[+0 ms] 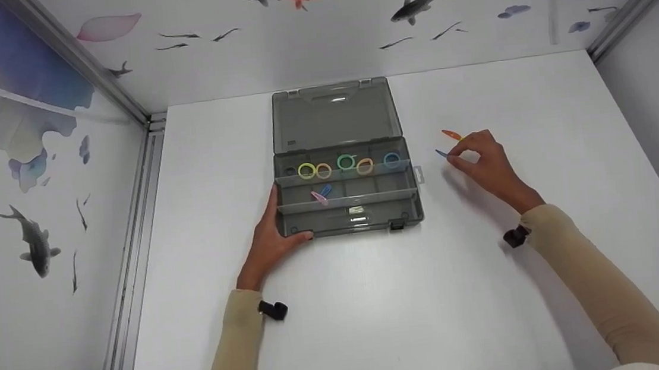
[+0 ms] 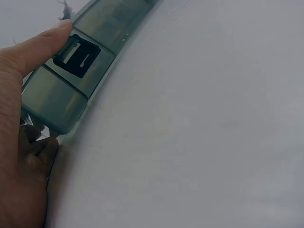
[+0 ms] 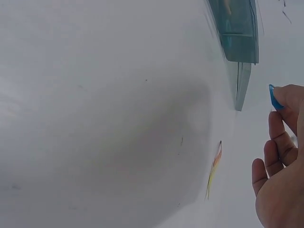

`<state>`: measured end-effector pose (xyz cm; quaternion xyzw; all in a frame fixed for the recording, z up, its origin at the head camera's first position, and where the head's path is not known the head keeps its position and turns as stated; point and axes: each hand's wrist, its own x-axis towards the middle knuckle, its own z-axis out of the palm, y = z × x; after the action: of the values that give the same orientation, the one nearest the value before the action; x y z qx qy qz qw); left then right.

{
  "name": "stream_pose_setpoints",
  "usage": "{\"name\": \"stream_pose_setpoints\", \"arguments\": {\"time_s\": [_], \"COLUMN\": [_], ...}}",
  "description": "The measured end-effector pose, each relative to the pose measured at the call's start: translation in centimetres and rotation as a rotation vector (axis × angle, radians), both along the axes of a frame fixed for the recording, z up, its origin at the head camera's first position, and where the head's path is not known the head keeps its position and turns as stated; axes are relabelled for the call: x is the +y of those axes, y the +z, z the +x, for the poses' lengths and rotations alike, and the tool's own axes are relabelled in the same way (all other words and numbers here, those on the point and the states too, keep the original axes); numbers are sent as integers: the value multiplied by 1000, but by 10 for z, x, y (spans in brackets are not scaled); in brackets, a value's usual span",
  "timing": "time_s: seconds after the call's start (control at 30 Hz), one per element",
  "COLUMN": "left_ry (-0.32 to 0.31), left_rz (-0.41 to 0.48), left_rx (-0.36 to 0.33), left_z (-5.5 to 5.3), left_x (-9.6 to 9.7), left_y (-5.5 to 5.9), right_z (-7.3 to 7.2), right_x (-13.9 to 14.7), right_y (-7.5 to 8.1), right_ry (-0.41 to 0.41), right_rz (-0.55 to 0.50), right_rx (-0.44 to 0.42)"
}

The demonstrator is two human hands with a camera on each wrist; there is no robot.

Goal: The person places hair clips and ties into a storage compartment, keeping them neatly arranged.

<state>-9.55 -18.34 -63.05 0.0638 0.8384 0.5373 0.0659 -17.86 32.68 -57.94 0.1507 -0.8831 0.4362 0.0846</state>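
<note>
A grey translucent compartment box (image 1: 350,229) lies with its lid laid back. My left hand (image 1: 267,244) grips its front left corner, with the thumb on the front wall and the fingers along the left side. In the left wrist view the thumb rests near a dark latch (image 2: 77,56). To the right of the box my right hand (image 1: 485,162) pinches a small blue hair clip (image 3: 274,97) between thumb and index finger. Just beyond that hand lies an orange hair clip (image 1: 451,134) with something yellow against it. A pink hair clip (image 1: 320,197) and a blue one (image 1: 326,190) lie in the middle row.
Several coloured rings, among them a yellow ring (image 1: 307,178) and a green ring (image 1: 347,168), sit in the back row. The open lid (image 1: 335,116) reaches toward the printed back wall (image 1: 347,46). A white tabletop (image 1: 376,312) surrounds the box, with a metal frame at left.
</note>
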Motion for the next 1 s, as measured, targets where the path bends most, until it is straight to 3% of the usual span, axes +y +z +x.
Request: {"name": "stream_pose_setpoints", "arguments": {"time_s": [0.4,0.73,1.0], "left_ry": [-11,-4,1], "left_rz": [-4,-9,-5], "left_rx": [7,12,6], "left_z": [-3,1,-1], "left_x": [2,0,0], "left_y": [1,-2,-1], "right_z": [-12,-18,-22], "right_x": [-23,-50,-71], "right_y": [13,16,19], "right_ry": [24,106,183], "right_rz": [-21,-58,-18], "right_rx": [9,42,78]}}
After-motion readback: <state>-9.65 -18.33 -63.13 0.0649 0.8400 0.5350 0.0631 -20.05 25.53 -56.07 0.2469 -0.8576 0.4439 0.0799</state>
